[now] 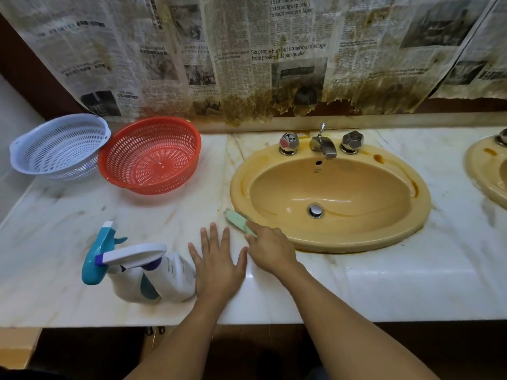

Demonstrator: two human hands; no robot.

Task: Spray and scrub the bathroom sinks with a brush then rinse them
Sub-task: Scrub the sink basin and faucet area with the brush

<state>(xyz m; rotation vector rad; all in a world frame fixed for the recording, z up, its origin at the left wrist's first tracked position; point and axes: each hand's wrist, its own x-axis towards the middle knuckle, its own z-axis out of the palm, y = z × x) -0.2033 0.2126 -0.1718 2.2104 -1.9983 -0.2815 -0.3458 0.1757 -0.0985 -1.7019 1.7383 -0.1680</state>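
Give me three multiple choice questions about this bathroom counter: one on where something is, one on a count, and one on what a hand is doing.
1. Where is the green brush?
A) on the floor
B) at the left rim of the yellow sink
C) hanging on the wall

2. How many plastic baskets sit on the countertop?
A) one
B) two
C) four

3. How is the left hand?
A) flat on the countertop, fingers spread
B) curled in a fist
C) holding a cloth

Answers:
1 B, the right hand grips the brush against that rim.
2 B, a red basket and a pale blue basket stand side by side.
3 A, its straight fingers lie on the marble, holding nothing.
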